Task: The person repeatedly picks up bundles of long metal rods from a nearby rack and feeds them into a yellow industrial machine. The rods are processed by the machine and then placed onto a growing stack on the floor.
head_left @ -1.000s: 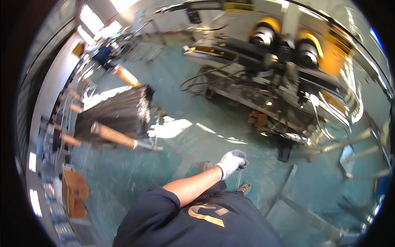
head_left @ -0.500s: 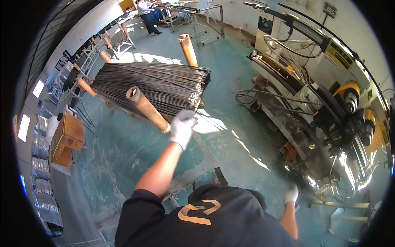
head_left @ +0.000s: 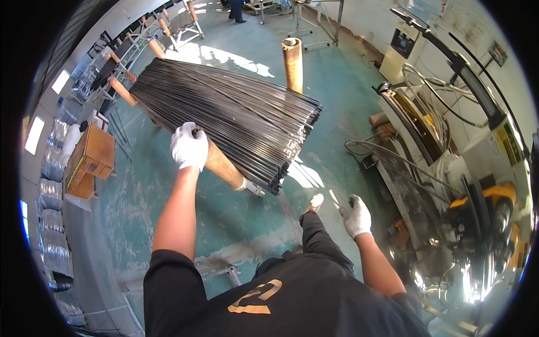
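Observation:
A large bundle of long, thin dark rods (head_left: 230,115) lies on a rack, its near ends uneven and bright in the sunlight. Brown tubes like cardboard sleeves stand along its sides. My left hand (head_left: 189,147), in a white glove, is closed around the top of the near brown tube (head_left: 223,165); the fingertips are partly hidden. Another brown tube (head_left: 292,66) rises on the bundle's far side, untouched. My right hand (head_left: 357,218), also gloved, is over the floor to the right of my shoe. Its fingers are slightly bent and apart, holding nothing.
On the right stands a machine (head_left: 415,123) with hoses and cables, some looping low beside it. A brown wooden cabinet (head_left: 96,151) and silvery wrapped packs (head_left: 55,224) line the left. A person's legs (head_left: 236,10) show at the far back, near metal frames.
I have stepped closer to the rods. My left hand has gone from beside the rod ends to the near tube's top and closed on it. My right hand has swung forward.

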The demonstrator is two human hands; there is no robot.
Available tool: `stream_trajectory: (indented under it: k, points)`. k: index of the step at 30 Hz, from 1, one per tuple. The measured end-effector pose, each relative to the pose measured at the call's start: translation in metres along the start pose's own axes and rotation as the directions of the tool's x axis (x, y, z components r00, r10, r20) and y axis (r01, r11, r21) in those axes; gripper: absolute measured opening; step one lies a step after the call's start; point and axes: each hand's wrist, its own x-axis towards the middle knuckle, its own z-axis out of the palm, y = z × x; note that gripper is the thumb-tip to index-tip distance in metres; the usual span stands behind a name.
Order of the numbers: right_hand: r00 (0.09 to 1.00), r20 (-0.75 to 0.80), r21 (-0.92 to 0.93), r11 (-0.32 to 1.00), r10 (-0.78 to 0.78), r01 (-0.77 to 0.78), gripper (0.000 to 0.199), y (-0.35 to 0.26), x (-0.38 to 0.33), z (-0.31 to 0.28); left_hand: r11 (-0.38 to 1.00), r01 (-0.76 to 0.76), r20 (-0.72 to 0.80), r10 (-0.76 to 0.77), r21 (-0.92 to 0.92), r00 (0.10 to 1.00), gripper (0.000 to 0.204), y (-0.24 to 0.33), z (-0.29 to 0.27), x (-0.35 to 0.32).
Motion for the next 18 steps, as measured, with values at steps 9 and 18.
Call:
stream_trajectory:
  k: [9,18]
  points:
    - [0.919,0.188,-0.186,0.907,-0.346,0.379,0.116,-0.206,0.286,0.100,0.965,-0.102,-0.088,0.127,0.243,0.988,0.025,0.043,0.038,0.007]
    - [0.860,0.462,-0.473,0.760,-0.217,0.446,0.063,-0.245,0.404,0.224,0.946,-0.015,-0.066,0.039,0.324,0.997,0.030,0.039,0.056,0.010]
